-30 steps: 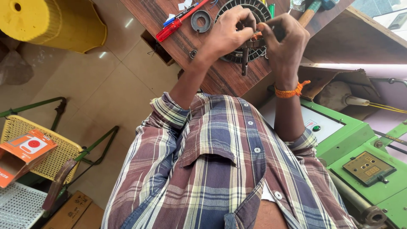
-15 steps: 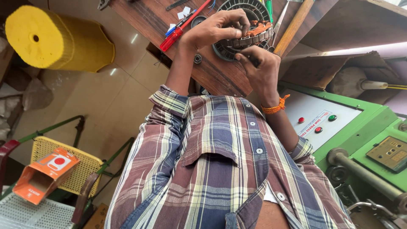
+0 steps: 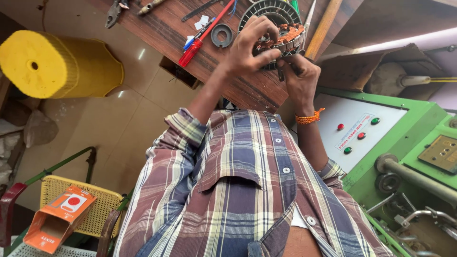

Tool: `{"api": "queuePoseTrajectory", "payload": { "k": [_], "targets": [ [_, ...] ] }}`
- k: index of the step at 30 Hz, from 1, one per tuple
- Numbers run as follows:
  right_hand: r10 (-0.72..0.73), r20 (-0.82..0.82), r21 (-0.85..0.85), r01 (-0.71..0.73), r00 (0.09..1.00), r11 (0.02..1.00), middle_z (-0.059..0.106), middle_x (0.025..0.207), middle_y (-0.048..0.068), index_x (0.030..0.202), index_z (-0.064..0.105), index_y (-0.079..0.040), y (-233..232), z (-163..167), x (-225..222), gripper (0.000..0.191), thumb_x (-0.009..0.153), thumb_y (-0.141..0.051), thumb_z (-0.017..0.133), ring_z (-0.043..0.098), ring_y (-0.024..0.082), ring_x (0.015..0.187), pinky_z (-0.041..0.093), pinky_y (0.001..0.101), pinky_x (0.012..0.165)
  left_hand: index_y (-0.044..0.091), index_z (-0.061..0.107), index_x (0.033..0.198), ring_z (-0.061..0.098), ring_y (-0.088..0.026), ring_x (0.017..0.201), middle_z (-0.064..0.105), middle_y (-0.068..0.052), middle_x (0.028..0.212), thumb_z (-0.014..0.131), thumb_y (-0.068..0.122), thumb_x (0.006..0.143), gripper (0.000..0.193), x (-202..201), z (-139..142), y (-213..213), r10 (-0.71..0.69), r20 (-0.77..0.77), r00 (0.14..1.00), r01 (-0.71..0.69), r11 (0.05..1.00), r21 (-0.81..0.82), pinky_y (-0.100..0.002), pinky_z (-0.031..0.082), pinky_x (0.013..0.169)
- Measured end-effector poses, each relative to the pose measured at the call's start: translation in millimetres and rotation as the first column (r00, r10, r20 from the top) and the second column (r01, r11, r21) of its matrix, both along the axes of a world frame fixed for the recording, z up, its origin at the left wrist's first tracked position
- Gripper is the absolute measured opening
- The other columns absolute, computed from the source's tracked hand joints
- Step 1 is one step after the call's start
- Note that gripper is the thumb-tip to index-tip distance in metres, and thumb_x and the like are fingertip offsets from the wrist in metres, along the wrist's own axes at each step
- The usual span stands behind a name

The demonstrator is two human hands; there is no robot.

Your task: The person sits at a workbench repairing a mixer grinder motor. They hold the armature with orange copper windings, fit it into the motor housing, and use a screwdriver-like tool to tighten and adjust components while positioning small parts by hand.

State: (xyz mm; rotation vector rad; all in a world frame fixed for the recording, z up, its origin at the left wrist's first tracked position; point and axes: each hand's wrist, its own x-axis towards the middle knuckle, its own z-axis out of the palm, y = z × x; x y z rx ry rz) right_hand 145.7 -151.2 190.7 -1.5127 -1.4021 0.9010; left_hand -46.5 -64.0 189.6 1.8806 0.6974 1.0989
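Copper-wound stator [image 3: 278, 33] sits at the upper centre of the frame on the wooden bench [image 3: 166, 33], where it lay half a second earlier; since then the left hand's fingers have spread wider over it. Left hand [image 3: 247, 47] lies on the stator with fingers curled and clamped on its winding side. Right hand [image 3: 297, 78] is closed, fingertips pinching a small dark tool [image 3: 282, 74] against the stator's lower rim. A red screwdriver [image 3: 204, 35] and a metal ring [image 3: 222, 35] lie just left of the hands. A green machine [image 3: 404, 138] stands at the right, a yellow drum [image 3: 57, 64] at the upper left. The hands hide much of the stator
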Motion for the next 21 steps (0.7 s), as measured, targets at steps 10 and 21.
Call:
{"api": "queuePoseTrajectory", "payload": {
  "k": [10, 21],
  "targets": [
    [0.071, 0.383, 0.181, -0.15, 0.921, 0.972, 0.07, 0.097, 0.01, 0.102, 0.072, 0.003, -5.7, 78.2, 88.3, 0.008, 0.101, 0.003, 0.08, 0.066, 0.018, 0.088, 0.049, 0.0321, 0.08, 0.014, 0.07, 0.108, 0.057, -0.022, 0.101, 0.06, -0.001, 0.109, 0.093, 0.017, 0.082, 0.035, 64.9, -24.3, -21.9, 0.287, 0.106, 0.952, -0.303, 0.931, 0.202, -0.038, 0.051, 0.089],
    [0.225, 0.501, 0.241, -0.385, 0.835, 0.891, 0.068, 0.09, 0.013, 0.098, 0.071, 0.002, 82.0, 81.2, 90.1, 0.009, 0.101, -0.001, 0.078, 0.066, 0.026, 0.079, 0.048, 0.0353, 0.073, 0.014, 0.07, 0.108, 0.058, -0.021, 0.103, 0.064, 0.001, 0.111, 0.092, 0.022, 0.086, 0.032, 83.1, -21.6, -5.8, 0.223, 0.108, 0.969, -0.243, 0.941, 0.234, -0.038, 0.051, 0.092]
  ]
}}
